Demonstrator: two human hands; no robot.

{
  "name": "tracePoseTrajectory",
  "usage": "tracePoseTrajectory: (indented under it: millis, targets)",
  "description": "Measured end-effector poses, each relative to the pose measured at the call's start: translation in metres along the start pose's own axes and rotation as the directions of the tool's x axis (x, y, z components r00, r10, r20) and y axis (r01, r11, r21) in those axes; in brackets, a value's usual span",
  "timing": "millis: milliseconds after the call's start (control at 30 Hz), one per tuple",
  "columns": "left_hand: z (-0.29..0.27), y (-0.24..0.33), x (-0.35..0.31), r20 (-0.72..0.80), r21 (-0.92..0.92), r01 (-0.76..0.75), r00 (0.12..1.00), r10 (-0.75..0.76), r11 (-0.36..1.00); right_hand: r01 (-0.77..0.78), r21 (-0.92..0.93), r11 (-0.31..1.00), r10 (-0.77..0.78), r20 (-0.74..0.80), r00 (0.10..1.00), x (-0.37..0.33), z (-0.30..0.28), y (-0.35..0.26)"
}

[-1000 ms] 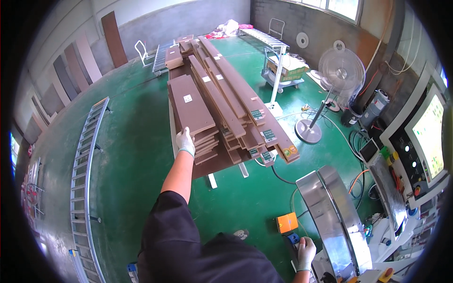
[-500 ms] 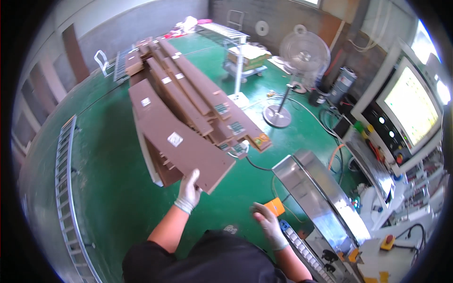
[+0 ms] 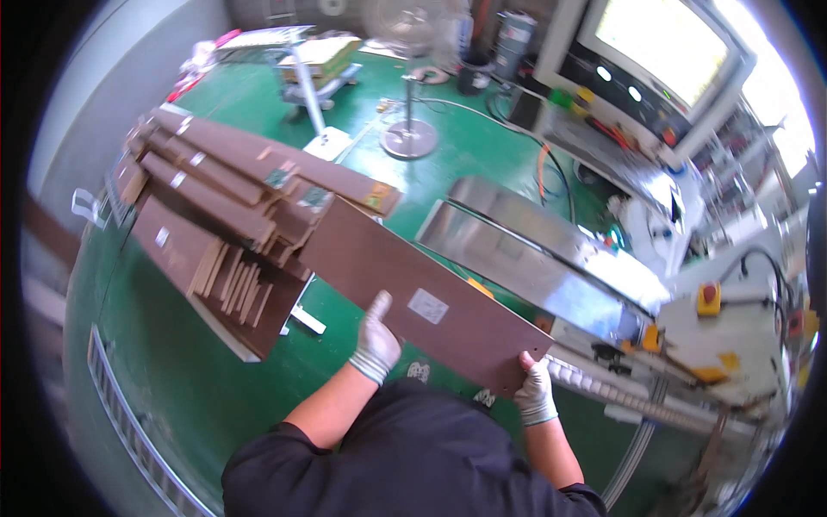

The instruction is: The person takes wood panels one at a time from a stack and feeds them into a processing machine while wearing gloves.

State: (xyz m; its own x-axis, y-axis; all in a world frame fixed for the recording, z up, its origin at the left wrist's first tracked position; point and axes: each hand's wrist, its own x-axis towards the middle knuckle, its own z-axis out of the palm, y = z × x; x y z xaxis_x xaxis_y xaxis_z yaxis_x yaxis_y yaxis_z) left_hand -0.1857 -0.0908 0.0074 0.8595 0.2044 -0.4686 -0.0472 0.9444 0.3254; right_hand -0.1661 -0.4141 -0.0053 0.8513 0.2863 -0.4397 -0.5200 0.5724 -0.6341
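A long flat brown board (image 3: 375, 274) with a white label spans the space before me. Gloved in white, my left hand (image 3: 377, 336) grips its near long edge close to the label, thumb on top. My right hand (image 3: 535, 389), gloved too, holds the corner at the board's right end, thumb on the upper face. The fingers of both hands are hidden beneath the board. To the left lies a stack of brown boards (image 3: 207, 189), some labelled; thin edges of several more boards (image 3: 237, 284) show at its near end. The held board's far end overlaps the stack in view.
A shiny metal roller-fed machine bed (image 3: 525, 258) lies on the right, with a roller strip (image 3: 594, 382) along its near side. Behind it stands a control screen (image 3: 663, 52). A floor fan (image 3: 409, 138) and a cart (image 3: 323, 73) are farther back. A ladder-like metal rack (image 3: 129, 431) runs along the left.
The board has been lifted off the stack and swung right, across my front. My right hand, previously free, now grips its right end. My left hand has moved along its edge. The view has turned right.
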Motion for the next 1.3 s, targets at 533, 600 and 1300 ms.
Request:
tracePoseTrajectory:
  millis: [533,600,1300]
  targets:
    - [0.089,-0.261,0.122,0.239,0.897,-0.436,0.626,-0.742,-0.079,0.579,0.505,0.640,-0.043,-0.729,0.683,-0.202,-0.117,0.106]
    - [0.123,-0.278,0.074,0.152,0.978,-0.206,0.649,-0.746,0.020,0.598,0.488,0.636,-0.073,-0.733,0.676,-0.194,-0.114,0.109]
    - [0.157,-0.448,0.041,-0.076,0.924,0.344,0.594,-0.801,0.167,0.655,0.536,0.532,0.054,-0.794,0.606,-0.199,-0.202,-0.035]
